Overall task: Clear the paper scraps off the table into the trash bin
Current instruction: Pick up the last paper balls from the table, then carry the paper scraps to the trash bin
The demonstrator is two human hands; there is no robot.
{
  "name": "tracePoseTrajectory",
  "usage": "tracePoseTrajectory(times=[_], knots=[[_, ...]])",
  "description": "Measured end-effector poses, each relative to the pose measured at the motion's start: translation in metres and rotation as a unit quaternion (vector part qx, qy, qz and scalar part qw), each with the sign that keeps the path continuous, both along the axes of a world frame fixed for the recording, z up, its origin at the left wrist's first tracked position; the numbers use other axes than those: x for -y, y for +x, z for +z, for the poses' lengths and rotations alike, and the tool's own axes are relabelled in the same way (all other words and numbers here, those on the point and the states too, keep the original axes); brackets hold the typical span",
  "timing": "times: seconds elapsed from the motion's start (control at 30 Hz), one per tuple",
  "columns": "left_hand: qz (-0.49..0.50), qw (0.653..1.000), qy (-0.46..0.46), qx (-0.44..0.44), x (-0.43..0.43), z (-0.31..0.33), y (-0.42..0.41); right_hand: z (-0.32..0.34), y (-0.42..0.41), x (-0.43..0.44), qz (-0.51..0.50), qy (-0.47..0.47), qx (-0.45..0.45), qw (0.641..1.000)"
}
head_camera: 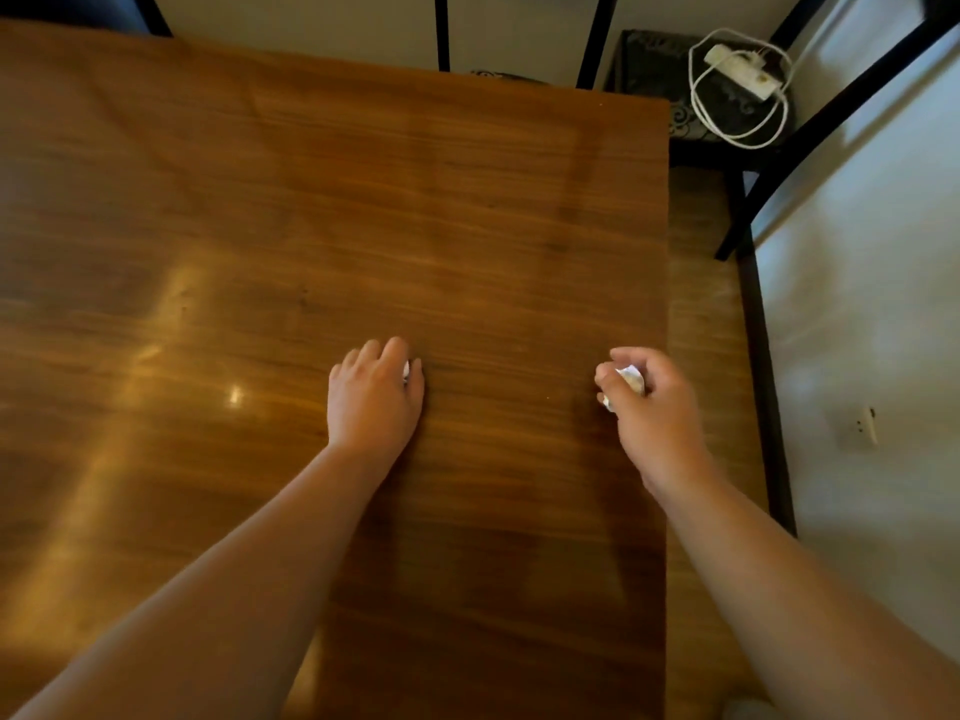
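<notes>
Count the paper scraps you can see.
2. One crumpled scrap is gripped in the right hand; a second scrap peeks from the left hand pinching it. More may be hidden in either hand.

A glossy brown wood-grain worktop (467, 200) fills most of the view, with a streak of reflected light and a bright glint (236, 394) on its left side. To its right runs a strip of tan floor (701, 330), edged by a dark baseboard (763, 387) under a pale wall (883, 283) that carries a socket plate (862, 426). Beyond the far right corner, a dark patterned seat (654, 70) in a black metal frame (810, 132) holds a white power strip (743, 72) with its cord (696, 103) looped round it; more black bars (441, 31) stand against the pale far wall (519, 28).
</notes>
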State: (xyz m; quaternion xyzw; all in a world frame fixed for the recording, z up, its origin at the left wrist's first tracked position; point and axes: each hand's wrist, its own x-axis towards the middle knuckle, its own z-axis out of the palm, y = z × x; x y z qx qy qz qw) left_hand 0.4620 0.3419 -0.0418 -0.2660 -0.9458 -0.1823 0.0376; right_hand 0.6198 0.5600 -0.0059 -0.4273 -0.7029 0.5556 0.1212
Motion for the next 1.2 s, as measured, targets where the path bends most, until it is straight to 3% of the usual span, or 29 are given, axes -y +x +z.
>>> tracePoseTrajectory(times=[0.07,0.13,0.27,0.37,0.47,0.5,0.63,0.67,0.73,0.83,0.9,1.2], knots=[[-0.002,0.999,-0.002,0.036,0.009,0.004,0.014,0.007,0.006,0.012,-0.071,-0.172,-0.046,0.981],[0.003,0.996,-0.003,0.085,0.022,0.011,0.028,0.014,0.015,0.028,-0.11,-0.277,-0.065,0.952],[-0.023,0.981,-0.019,0.193,0.064,0.027,0.065,0.025,0.045,0.069,-0.135,-0.387,-0.049,0.911],[0.027,0.93,0.052,0.362,0.1,0.043,0.092,0.031,0.072,0.102,-0.17,-0.451,-0.04,0.875],[0.071,0.84,0.126,0.523,0.144,0.068,0.124,0.041,0.102,0.152,-0.198,-0.476,-0.038,0.856],[0.084,0.795,0.169,0.577,0.159,0.075,0.135,0.046,0.112,0.17,-0.203,-0.483,-0.038,0.851],[0.182,0.502,0.361,0.765,0.216,0.096,0.175,0.07,0.154,0.24,-0.207,-0.513,-0.046,0.832],[0.187,0.457,0.376,0.784,0.229,0.1,0.184,0.077,0.164,0.256,-0.204,-0.517,-0.046,0.83],[0.178,0.409,0.399,0.802,0.252,0.111,0.199,0.091,0.182,0.284,-0.187,-0.521,-0.048,0.832],[0.165,0.374,0.427,0.807,0.28,0.131,0.22,0.108,0.208,0.316,-0.165,-0.523,-0.049,0.835],[0.159,0.369,0.44,0.803,0.295,0.141,0.234,0.115,0.223,0.329,-0.151,-0.521,-0.049,0.839],[0.218,0.429,0.521,0.705,0.343,0.156,0.312,0.12,0.279,0.346,-0.065,-0.502,-0.02,0.862]])
